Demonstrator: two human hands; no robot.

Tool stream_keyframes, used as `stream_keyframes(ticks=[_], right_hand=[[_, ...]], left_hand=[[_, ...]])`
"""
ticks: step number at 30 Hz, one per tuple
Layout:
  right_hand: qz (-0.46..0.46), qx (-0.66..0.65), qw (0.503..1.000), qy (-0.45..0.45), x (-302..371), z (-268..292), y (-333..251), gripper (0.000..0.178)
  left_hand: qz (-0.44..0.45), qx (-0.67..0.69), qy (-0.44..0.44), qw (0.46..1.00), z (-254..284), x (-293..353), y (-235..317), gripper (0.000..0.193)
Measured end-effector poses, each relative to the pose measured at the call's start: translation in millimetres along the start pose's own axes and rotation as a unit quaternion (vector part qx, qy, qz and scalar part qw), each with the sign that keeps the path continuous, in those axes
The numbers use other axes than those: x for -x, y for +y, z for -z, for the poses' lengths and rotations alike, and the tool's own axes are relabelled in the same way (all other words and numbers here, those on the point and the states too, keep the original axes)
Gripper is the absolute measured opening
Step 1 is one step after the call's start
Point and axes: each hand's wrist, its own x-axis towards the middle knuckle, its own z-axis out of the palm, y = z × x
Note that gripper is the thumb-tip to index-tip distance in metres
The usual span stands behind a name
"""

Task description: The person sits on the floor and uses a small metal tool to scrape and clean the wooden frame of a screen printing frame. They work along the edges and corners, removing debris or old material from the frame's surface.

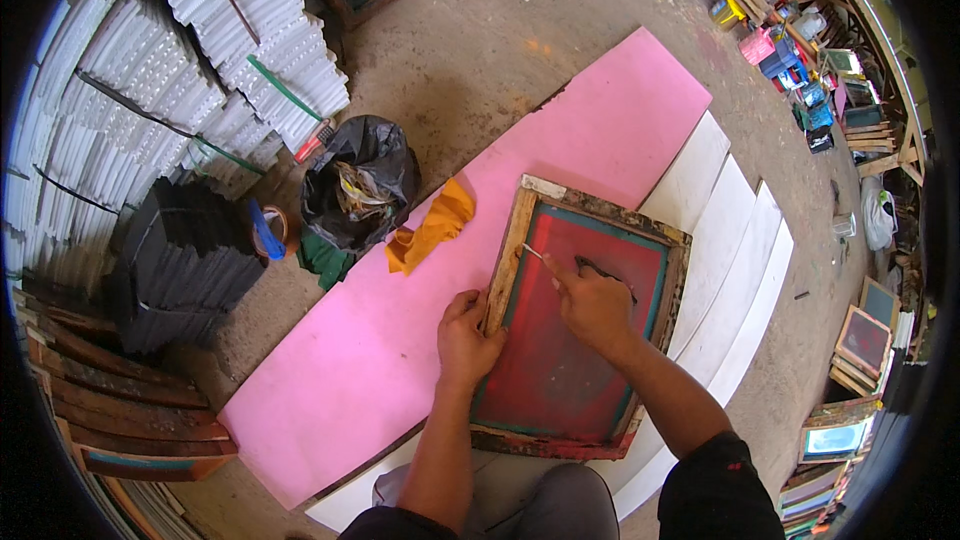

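Framed screen (555, 370) in left grip (467, 340), under right grip (597, 308)

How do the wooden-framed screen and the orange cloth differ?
The wooden-framed screen is rectangular and flat; the orange cloth is crumpled and irregular. The screen looks larger than the cloth. The left hand grips the screen's frame; the cloth lies untouched. Both overlap the pink sheet in this view.

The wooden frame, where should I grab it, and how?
Probably best: hold the wooden frame by its long side bars, one hand from the left, one from the right. They're narrow and straight around the flat red panel, so your grip fits, as the left hand shows.
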Motion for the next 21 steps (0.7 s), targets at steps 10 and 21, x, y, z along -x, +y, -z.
stream_keyframes(ticks=[10, 21], right_hand=[[0.049, 0.023, 0.998, -0.013, -5.9, -18.2, 18.2, 0.039], [-0.03, -0.076, 0.992, -0.096, -11.8, -3.7, 7.9, 0.039]], left_hand=[[-0.014, -0.01, 0.011, 1.0, 0.5, 0.6, -0.4, 0.06], [0.022, -0.006, -0.008, 1.0, 2.0, 1.3, 0.3, 0.063]])
